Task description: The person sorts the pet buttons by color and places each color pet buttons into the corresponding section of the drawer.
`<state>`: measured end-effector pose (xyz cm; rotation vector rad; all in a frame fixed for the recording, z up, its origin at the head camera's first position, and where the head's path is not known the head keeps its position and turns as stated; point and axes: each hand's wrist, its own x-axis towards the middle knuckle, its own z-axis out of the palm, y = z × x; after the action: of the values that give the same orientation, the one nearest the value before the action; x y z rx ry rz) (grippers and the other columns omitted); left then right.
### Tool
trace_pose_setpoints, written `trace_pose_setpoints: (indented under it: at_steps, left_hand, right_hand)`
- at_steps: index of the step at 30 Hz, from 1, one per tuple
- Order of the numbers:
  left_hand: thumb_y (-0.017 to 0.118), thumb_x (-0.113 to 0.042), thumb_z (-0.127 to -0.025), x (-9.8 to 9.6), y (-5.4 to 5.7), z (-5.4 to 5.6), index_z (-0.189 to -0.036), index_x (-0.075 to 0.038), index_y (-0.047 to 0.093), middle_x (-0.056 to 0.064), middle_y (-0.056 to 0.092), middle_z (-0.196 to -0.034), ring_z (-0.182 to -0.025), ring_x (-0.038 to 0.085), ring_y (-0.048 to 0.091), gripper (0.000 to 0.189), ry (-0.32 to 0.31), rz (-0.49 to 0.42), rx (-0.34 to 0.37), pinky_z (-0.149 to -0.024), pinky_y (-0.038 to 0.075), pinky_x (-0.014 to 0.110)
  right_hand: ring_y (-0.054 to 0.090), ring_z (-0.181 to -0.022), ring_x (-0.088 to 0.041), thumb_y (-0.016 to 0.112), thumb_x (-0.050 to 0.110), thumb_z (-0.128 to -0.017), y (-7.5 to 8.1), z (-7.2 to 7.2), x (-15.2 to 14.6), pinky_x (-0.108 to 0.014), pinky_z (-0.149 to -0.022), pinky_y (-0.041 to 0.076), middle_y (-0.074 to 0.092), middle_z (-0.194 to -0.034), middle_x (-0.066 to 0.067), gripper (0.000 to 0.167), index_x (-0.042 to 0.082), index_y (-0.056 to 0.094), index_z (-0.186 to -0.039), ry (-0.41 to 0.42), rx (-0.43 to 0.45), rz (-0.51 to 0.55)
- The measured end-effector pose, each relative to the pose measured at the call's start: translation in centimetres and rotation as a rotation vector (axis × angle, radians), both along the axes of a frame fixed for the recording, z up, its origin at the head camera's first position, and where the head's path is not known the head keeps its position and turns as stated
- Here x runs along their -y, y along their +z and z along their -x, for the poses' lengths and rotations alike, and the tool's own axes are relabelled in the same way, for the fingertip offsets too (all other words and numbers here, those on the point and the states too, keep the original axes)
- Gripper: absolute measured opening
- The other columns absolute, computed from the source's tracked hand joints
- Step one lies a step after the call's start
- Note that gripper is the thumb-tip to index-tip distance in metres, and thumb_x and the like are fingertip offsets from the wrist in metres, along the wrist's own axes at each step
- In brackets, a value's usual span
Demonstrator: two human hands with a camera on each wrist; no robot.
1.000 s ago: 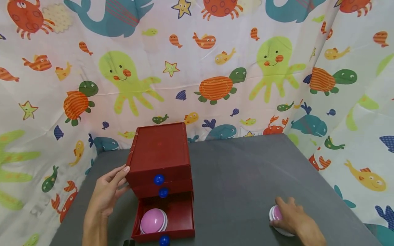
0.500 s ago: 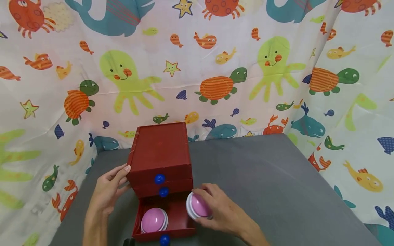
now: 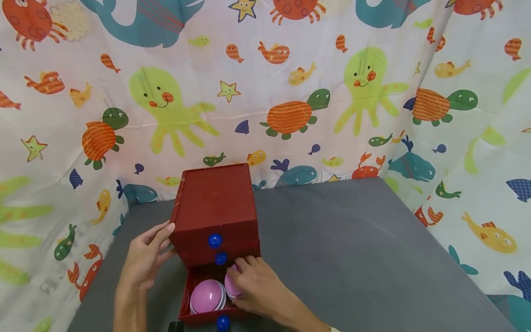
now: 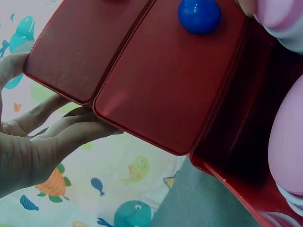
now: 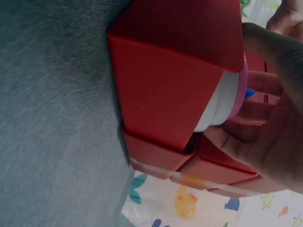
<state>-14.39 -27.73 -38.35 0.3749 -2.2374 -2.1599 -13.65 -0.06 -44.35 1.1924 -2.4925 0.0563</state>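
Note:
A red chest of drawers (image 3: 215, 198) with blue ball knobs stands at centre left, its bottom drawer (image 3: 200, 318) pulled out. On the drawer's left side sits a round pink-domed object (image 3: 205, 296) with a white base. My right hand (image 3: 263, 288) grips a second round pink-domed object (image 3: 232, 285) by its edges, over the drawer's right side. In the right wrist view, its white base (image 5: 215, 109) is partly below the drawer's rim. My left hand (image 3: 141, 258) rests against the chest's left side, the thumb at its upper front corner and the fingers fairly straight.
The grey tabletop (image 3: 332, 240) extends to the right of the chest. A white cloth with printed sea animals (image 3: 249, 69) hangs behind and along both sides. A small dark object (image 3: 176, 326) shows at the bottom edge, left of the drawer's knob.
My right hand has picked up the second pink-domed object from the table's right side and carried it left into the open drawer. My left hand has stayed against the chest.

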Motion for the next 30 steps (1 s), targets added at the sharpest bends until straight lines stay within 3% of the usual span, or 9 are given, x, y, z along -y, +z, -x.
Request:
trace_pose_setpoints:
  at_steps: [3,6,13,19,23,27,30]
  left_hand:
    - [0.062,-0.048,-0.103,0.1,0.2,0.0,-0.159,-0.007,0.042,0.007,0.049,-0.155,-0.106,-0.007,0.069,0.072,-0.002,0.008,-0.005,-0.09,0.063,0.025]
    - [0.063,-0.049,-0.103,0.1,0.2,0.1,-0.159,-0.008,0.042,0.01,0.045,-0.159,-0.105,-0.007,0.069,0.073,-0.002,0.017,0.008,-0.091,0.063,0.024]
    - [0.063,-0.05,-0.102,0.0,-0.1,0.1,-0.159,-0.008,0.042,0.011,0.046,-0.16,-0.105,-0.008,0.069,0.074,-0.003,0.023,0.017,-0.092,0.063,0.026]
    - [0.063,-0.044,-0.104,0.1,-0.2,0.1,-0.159,-0.004,0.042,-0.011,0.058,-0.134,-0.107,-0.005,0.071,0.071,-0.017,-0.008,-0.018,-0.09,0.063,0.024]
    - [0.062,-0.044,-0.104,0.2,-0.4,0.0,-0.159,-0.003,0.04,-0.02,0.06,-0.124,-0.106,-0.005,0.071,0.072,-0.02,-0.016,-0.011,-0.09,0.063,0.024]
    - [0.063,-0.044,-0.104,0.5,-0.5,-0.1,-0.159,-0.002,0.04,-0.022,0.061,-0.122,-0.106,-0.004,0.071,0.072,-0.006,-0.027,-0.002,-0.089,0.063,0.024]
    - [0.063,-0.044,-0.104,0.9,-0.4,-0.2,-0.159,-0.003,0.04,-0.024,0.062,-0.12,-0.106,-0.004,0.071,0.073,-0.001,-0.028,-0.001,-0.088,0.063,0.024]
  right_hand:
    - [0.06,-0.084,-0.011,0.088,0.054,-0.078,0.1,0.3,0.8,-0.021,-0.069,0.046,0.068,-0.095,0.006,0.04,0.024,0.073,-0.099,-0.027,0.037,-0.031]
    - [0.058,-0.077,-0.011,0.089,0.056,-0.077,0.0,0.4,1.3,-0.02,-0.064,0.044,0.066,-0.089,0.006,0.04,0.023,0.073,-0.094,-0.053,0.129,-0.041]
    - [0.061,-0.075,-0.015,0.093,0.051,-0.074,-0.8,0.2,1.7,-0.023,-0.059,0.047,0.066,-0.089,0.002,0.047,0.021,0.07,-0.103,-0.137,0.295,-0.056]
    - [0.061,-0.079,-0.017,0.092,0.043,-0.079,-0.9,0.4,1.7,-0.026,-0.064,0.05,0.067,-0.092,0.0,0.043,0.02,0.068,-0.107,-0.134,0.357,-0.064]
    - [0.059,-0.077,-0.014,0.087,0.049,-0.082,-0.9,-0.2,1.4,-0.024,-0.064,0.05,0.065,-0.089,0.001,0.039,0.02,0.069,-0.1,-0.139,0.3,-0.036]
    - [0.055,-0.071,-0.011,0.081,0.048,-0.089,0.0,-1.7,1.6,-0.021,-0.059,0.045,0.062,-0.083,0.004,0.029,0.02,0.072,-0.088,-0.14,0.11,0.029]
    - [0.051,-0.064,-0.006,0.078,0.04,-0.092,0.9,-3.3,2.0,-0.017,-0.055,0.041,0.061,-0.077,0.006,0.024,0.018,0.075,-0.082,-0.066,0.017,0.079]
